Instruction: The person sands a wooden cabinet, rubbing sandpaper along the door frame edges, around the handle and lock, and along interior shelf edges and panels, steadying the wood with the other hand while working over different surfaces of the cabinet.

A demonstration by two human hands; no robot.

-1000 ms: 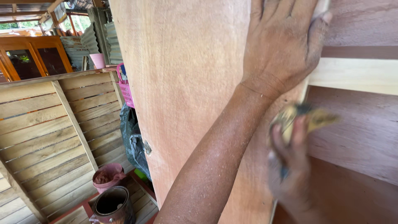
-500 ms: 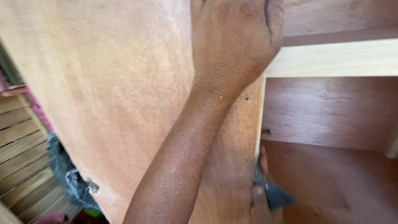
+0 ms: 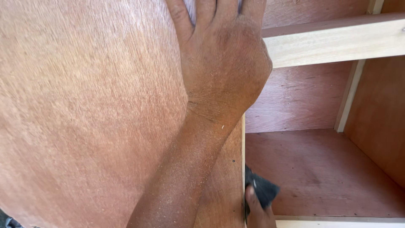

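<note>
My left hand (image 3: 223, 63) lies flat on a large upright plywood panel (image 3: 93, 114), close to its right edge, with the forearm running down to the bottom of the view. The fingertips are cut off at the top. Only part of my right hand (image 3: 256, 213) shows, at the bottom just right of the panel's edge (image 3: 243, 169). It pinches a small dark piece of sandpaper (image 3: 263, 190) against that edge.
Right of the panel is the open inside of a reddish plywood cabinet, with its floor (image 3: 320, 169), back wall (image 3: 295, 97) and right wall (image 3: 379, 109). A pale wooden rail (image 3: 337, 40) crosses its top, and a pale front strip (image 3: 337, 220) runs along the bottom.
My right hand has slid down the panel's edge with the dark piece, from mid-height to the bottom. The view has moved closer and rightward, and the left hand stays pressed on the panel.
</note>
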